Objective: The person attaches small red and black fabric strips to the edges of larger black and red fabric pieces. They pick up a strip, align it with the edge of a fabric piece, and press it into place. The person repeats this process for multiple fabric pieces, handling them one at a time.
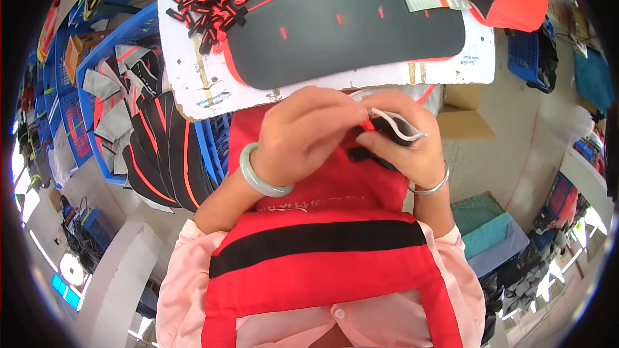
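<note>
Head view: two hands work a small red tab at the edge of a folded black piece.
The folded black piece [389, 130], its pale lining showing, is in front of the red apron [316, 183], just off the near edge of the white worktable [187, 84]. The right hand [412, 142] pinches it between thumb and fingers; the left hand [313, 132] has its fingertips bunched close to the red tab [368, 125], though whether they grip it I cannot tell. The step in hand looks like fine fingertip work on that edge; the next move seems to call for a steady right-hand hold and small, exact left-hand movements. A heap of black-and-red tabs [222, 0] lies on the worktable.
</note>
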Available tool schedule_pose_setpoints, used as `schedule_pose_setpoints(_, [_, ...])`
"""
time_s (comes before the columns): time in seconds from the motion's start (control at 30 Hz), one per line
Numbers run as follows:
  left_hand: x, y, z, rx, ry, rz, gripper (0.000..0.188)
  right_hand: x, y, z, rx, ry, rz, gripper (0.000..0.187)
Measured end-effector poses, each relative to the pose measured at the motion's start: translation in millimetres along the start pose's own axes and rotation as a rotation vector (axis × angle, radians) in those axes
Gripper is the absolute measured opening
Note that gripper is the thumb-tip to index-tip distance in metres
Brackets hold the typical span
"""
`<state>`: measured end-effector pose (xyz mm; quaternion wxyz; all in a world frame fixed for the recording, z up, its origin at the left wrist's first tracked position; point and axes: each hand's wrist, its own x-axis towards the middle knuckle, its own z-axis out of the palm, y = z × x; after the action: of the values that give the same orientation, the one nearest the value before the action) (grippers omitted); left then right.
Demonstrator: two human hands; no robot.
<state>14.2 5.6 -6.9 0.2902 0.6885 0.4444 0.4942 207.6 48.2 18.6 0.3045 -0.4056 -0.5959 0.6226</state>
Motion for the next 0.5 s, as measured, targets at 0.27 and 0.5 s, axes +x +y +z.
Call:
schedule_pose_setpoints(0.27, [15, 20, 9, -0.123, -0.1, -0.175, 0.031, -12, 25, -9, -0.161, 0.12, -0.259, 0.023])
schedule_pose_setpoints(0.5, [8, 23, 17, -0.22, -0.032, -0.274, 0.027, -13, 26, -10, -0.122, 0.115, -0.246, 0.023])
